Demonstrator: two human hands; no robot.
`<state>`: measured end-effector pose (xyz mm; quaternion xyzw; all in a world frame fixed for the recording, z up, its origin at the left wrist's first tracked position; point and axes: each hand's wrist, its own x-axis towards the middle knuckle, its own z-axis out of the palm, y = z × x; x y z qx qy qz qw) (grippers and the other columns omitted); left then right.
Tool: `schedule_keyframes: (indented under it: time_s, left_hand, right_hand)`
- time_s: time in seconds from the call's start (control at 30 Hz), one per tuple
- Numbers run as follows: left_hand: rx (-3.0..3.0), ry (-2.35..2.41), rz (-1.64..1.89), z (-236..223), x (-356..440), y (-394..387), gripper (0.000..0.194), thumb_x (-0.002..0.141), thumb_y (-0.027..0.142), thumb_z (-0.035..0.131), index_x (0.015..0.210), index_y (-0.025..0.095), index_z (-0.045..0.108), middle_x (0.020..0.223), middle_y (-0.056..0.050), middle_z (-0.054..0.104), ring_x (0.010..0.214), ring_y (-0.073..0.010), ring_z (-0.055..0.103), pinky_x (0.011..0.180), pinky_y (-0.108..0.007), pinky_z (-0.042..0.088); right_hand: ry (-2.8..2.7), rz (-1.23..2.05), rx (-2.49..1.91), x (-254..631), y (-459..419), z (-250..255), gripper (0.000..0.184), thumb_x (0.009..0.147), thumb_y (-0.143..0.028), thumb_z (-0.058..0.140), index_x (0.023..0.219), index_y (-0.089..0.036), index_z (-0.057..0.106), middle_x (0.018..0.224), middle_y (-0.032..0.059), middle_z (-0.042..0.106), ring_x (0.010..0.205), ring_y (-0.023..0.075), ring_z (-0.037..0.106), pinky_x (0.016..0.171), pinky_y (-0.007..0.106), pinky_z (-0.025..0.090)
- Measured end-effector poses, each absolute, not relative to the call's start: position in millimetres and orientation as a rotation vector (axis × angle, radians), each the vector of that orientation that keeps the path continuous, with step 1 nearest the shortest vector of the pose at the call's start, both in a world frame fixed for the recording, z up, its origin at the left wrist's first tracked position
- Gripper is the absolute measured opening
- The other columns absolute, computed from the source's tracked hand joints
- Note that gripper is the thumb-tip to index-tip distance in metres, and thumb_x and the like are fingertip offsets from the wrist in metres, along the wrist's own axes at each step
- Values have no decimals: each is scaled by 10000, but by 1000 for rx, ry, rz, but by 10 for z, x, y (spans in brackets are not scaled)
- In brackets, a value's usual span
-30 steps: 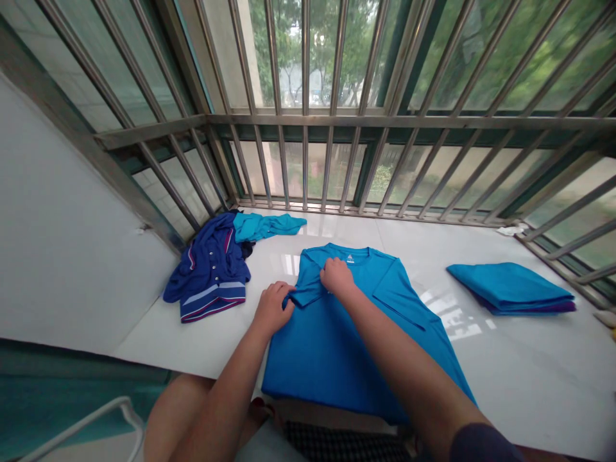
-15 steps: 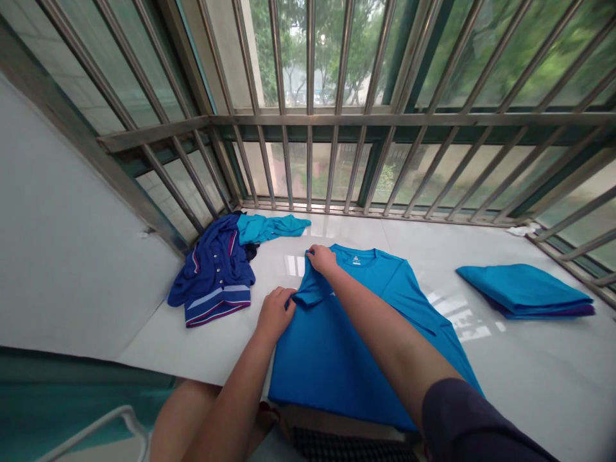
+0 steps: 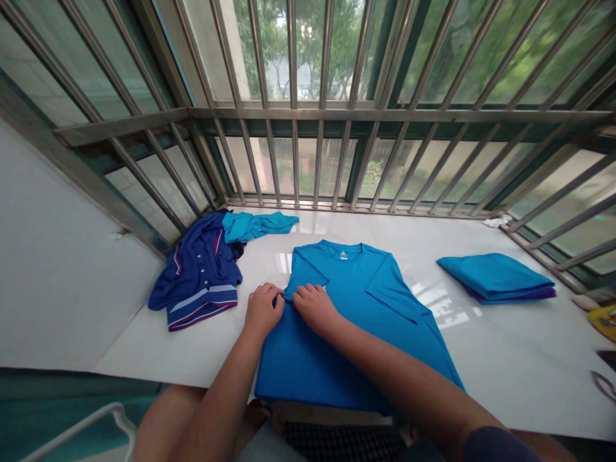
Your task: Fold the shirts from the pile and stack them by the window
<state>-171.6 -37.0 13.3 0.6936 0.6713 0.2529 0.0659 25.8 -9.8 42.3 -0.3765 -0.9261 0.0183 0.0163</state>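
A blue T-shirt (image 3: 356,359) lies spread on the white ledge, its collar toward the window and its hem at the ledge's near edge. Both short sleeves are turned in over the body of the shirt. At the shirt's left edge, just below the sleeve, my left hand (image 3: 264,309) pinches the fabric. Close beside it, my right hand (image 3: 315,308) has its fingers curled on the same edge, gripping the cloth. The fingertips of both hands are partly hidden.
To the left lies a crumpled dark blue polo shirt (image 3: 197,263) beside a turquoise garment (image 3: 260,224). A folded blue stack (image 3: 498,276) rests on the right of the white ledge (image 3: 500,359). Metal window bars (image 3: 317,115) stand behind. A yellow object (image 3: 604,321) shows at the right edge.
My right hand has moved from the shirt's left shoulder down to beside my left hand. The left sleeve now lies flatter across the shirt. The view has shifted slightly right.
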Motion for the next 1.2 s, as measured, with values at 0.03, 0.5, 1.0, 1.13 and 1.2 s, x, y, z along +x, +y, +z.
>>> schedule_keyframes:
  time_s: [0.03,0.5,1.0,1.13,1.2]
  left_hand:
    - [2086,2049,762,129,-1708,-366,224,1001,245,550,975,255,773,1084,-77,761,1067,-274,692,956,-428,495]
    - [2336,1804,708,207,-1457,188,404,1090,337,429,1305,221,749,1487,-124,708,1398,-279,634,1204,-454,477]
    - [1946,2141,397,412,-1442,1294,380,987,333,591,1248,109,750,1356,-270,715,1260,-397,696,1071,-478,537]
    - [1775,2166,318,517,-1500,1586,186,811,326,775,903,165,776,1081,-191,812,1110,-394,746,950,-427,566]
    - [1712,2139,311,554,-1514,1672,133,733,293,821,769,195,737,921,-126,820,1036,-363,763,899,-383,567]
  right_hand:
    - [-2884,32,-1145,271,-119,398,226,1130,-266,487,1167,-191,698,1141,130,712,1108,289,618,956,418,463]
    - [-2748,254,-1221,576,-198,358,554,1091,-566,576,1516,-211,598,1658,173,524,1534,378,448,1264,635,346]
    - [-2120,202,-2222,2509,1007,849,432,1104,-263,413,1341,-103,737,1310,275,731,1235,380,692,1014,486,533]
    - [-2001,285,-2357,2818,1403,762,358,1042,-337,610,1236,-99,793,1251,263,765,1164,343,734,948,388,543]
    - [-1983,349,-2362,2867,1524,695,296,998,-342,685,1143,-129,831,1176,217,800,1107,309,754,895,331,539]
